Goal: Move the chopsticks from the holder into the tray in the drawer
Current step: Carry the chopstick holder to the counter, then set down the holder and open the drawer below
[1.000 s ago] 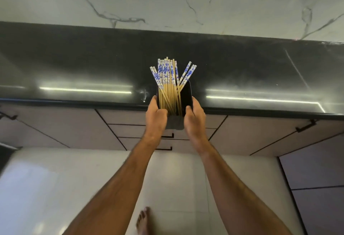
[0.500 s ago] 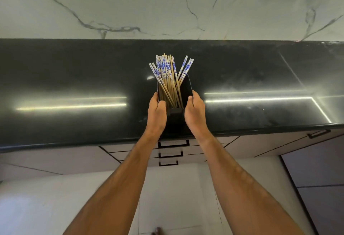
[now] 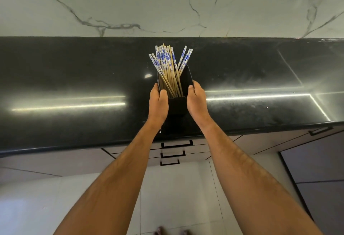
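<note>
The left hand (image 3: 158,102) presses flat against the left wall of the black chopstick holder (image 3: 183,78), its fingers (image 3: 163,94) curled over the near left rim and closed on that side. The holder is a tall square box, tilted slightly away from the person, sitting on or just above the glossy black tabletop (image 3: 74,78); contact with the surface cannot be told. Inside it stands a bundle of bamboo chopsticks (image 3: 168,63), their upper ends wrapped in a blue and white floral pattern and fanning out above the far rim, most of them crowded into the left part of the box while a few lean right. No brand, label or writing can be read anywhere on the holder or the chopsticks. The right hand (image 3: 197,100) clasps the right wall of the holder, fingers wrapped round its near right corner, so both hands grip the box between them. Below the tabletop's front edge, three closed drawers (image 3: 173,151) with black handles sit between the two forearms. A marble-veined wall (image 3: 167,5) rises behind.
</note>
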`<state>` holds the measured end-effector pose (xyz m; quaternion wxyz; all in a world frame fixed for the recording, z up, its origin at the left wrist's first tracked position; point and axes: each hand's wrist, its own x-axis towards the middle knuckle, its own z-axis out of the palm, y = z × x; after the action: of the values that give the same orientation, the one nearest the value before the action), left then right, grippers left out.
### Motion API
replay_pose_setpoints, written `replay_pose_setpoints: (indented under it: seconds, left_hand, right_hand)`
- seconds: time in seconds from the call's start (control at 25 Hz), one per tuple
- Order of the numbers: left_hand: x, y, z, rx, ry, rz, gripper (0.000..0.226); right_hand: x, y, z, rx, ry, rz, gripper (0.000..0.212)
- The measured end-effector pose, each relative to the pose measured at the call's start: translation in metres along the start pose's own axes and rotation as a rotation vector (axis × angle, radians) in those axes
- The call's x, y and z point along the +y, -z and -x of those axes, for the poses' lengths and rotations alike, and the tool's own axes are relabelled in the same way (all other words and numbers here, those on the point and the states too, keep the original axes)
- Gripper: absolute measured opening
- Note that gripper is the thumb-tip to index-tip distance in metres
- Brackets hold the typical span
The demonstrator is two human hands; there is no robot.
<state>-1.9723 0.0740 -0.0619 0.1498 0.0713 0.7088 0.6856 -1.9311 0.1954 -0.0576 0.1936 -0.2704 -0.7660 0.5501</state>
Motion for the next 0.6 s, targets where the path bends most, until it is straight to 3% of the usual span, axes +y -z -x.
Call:
replay_pose_setpoints:
  seconds: [0.12,0.24,0.32,0.48,0.6]
  left_hand:
    - [0.004,0.001,-0.001,0.039,0.019,-0.043,0.034]
    - [0.004,0.005,0.005,0.114,0.026,-0.146,0.065]
    - [0.000,0.007,0.020,0.145,-0.030,-0.188,0.069]
    - [-0.026,0.011,0.068,0.275,-0.288,-0.431,0.055]
    - [-0.066,0.015,0.112,0.303,-0.526,-0.625,0.045]
  right_hand:
    - [0.002,0.004,0.002,-0.012,0.008,-0.015,0.029]
    - [0.009,0.012,0.012,-0.023,-0.020,0.002,0.057]
    - [0.017,0.019,0.029,0.028,0.036,0.102,0.063]
    - [0.049,0.036,0.073,0.173,0.493,0.414,0.045]
    - [0.088,0.048,0.107,0.051,0.723,0.512,0.035]
